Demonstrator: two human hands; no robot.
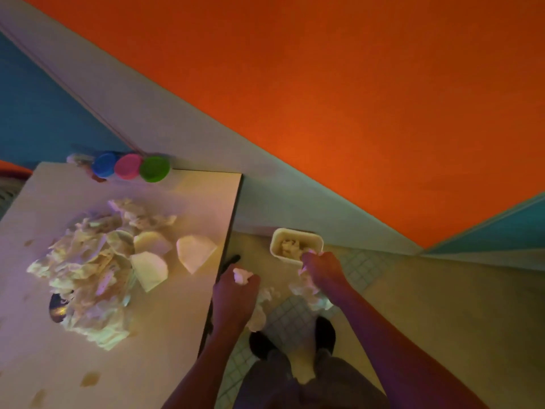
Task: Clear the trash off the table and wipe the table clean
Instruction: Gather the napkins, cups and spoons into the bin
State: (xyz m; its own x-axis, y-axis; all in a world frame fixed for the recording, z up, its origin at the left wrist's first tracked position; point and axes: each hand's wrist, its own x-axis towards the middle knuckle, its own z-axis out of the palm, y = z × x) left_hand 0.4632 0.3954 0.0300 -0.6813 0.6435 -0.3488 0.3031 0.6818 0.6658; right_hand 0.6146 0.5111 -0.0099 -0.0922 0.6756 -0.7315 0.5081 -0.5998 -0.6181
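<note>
The left hand (pixel 236 293) is closed round a small white crumpled tissue wad (pixel 242 275), held past the edge of the pale rectangular table (pixel 165 320). The right hand (pixel 324 270) grips a second white crumpled tissue bundle (pixel 309 290), its knuckles at the rim of the cream rectangular waste bin (pixel 295 234) on the tiled floor. Left of the left hand, a heap of crumpled paper trash (pixel 88 261) lies on the table. Brown stains (pixel 90 378) mark the tabletop nearer the person.

Both hands, left (pixel 236 293) and right (pixel 323 268), grip crumpled tissue (pixel 241 275) above bin (pixel 296 231).
</note>
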